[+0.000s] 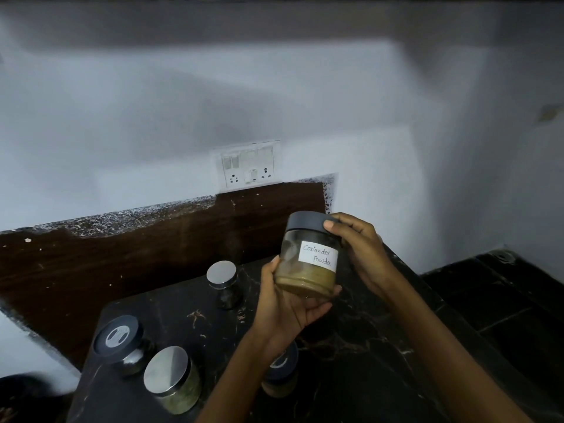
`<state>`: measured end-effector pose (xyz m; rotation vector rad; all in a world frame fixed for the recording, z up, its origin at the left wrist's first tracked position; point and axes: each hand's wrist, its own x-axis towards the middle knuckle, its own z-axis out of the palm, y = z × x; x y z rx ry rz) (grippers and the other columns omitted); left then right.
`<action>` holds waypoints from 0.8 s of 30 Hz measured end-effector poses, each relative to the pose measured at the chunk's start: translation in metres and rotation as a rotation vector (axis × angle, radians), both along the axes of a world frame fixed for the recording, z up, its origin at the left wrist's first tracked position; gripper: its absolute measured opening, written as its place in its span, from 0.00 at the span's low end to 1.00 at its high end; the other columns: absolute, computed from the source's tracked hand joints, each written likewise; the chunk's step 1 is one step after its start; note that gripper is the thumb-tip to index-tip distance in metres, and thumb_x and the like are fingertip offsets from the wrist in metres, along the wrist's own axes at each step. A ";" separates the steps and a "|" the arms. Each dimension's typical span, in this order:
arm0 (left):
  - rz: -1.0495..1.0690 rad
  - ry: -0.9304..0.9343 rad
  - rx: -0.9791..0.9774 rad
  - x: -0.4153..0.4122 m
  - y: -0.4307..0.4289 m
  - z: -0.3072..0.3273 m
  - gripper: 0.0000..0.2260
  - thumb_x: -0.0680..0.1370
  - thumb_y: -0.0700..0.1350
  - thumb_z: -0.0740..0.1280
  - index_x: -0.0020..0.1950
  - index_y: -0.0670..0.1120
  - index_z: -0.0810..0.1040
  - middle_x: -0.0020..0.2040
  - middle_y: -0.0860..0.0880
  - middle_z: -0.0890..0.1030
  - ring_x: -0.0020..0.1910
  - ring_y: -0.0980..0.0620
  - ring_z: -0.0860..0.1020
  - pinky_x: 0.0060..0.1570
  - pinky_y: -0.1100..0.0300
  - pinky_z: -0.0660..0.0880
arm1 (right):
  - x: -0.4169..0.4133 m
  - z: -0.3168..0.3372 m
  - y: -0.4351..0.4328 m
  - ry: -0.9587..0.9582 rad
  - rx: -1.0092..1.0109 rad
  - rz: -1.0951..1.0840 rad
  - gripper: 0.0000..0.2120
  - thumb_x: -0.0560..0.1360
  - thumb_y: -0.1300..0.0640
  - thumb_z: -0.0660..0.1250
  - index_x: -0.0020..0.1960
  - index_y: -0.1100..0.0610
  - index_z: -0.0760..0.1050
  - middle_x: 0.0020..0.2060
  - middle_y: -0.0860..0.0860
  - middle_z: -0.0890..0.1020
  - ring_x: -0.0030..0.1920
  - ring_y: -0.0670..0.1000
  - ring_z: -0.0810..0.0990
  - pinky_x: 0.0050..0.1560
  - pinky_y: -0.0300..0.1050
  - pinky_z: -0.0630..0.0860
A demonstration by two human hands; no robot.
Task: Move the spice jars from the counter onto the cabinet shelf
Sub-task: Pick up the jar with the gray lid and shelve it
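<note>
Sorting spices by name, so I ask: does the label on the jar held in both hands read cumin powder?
No, the white label on the jar reads Coriander Powder in handwriting.

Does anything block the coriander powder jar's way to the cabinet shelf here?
Nothing visible does. The coriander powder jar is held above the counter by the left hand and right hand; the shelf is out of view.

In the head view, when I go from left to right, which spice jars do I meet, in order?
In order: black-lidded jar → large steel-lidded jar → small steel-lidded jar → coriander powder jar, lifted off the counter.
</note>
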<state>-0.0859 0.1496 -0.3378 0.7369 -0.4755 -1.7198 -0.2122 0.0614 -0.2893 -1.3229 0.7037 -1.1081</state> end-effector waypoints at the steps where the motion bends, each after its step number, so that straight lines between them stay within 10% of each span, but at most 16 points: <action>1: -0.004 0.013 -0.005 -0.001 0.000 0.001 0.30 0.75 0.64 0.51 0.62 0.44 0.75 0.57 0.39 0.81 0.51 0.42 0.81 0.39 0.59 0.80 | 0.001 0.001 0.000 -0.007 0.001 0.007 0.05 0.74 0.63 0.65 0.46 0.60 0.79 0.41 0.53 0.80 0.42 0.48 0.79 0.44 0.40 0.75; 15: 0.118 -0.139 -0.089 0.028 -0.021 0.056 0.27 0.77 0.63 0.50 0.67 0.48 0.71 0.61 0.39 0.78 0.59 0.40 0.77 0.41 0.51 0.80 | 0.026 0.074 -0.010 0.027 -0.291 -0.021 0.02 0.71 0.61 0.69 0.42 0.59 0.80 0.37 0.49 0.82 0.40 0.44 0.79 0.43 0.34 0.75; 24: 0.673 -0.859 -0.574 0.086 -0.016 0.211 0.15 0.81 0.51 0.54 0.69 0.57 0.64 0.68 0.52 0.69 0.65 0.48 0.72 0.64 0.48 0.72 | 0.080 0.231 -0.029 -0.098 -0.656 0.038 0.04 0.70 0.64 0.71 0.41 0.56 0.80 0.37 0.47 0.83 0.39 0.44 0.80 0.43 0.34 0.76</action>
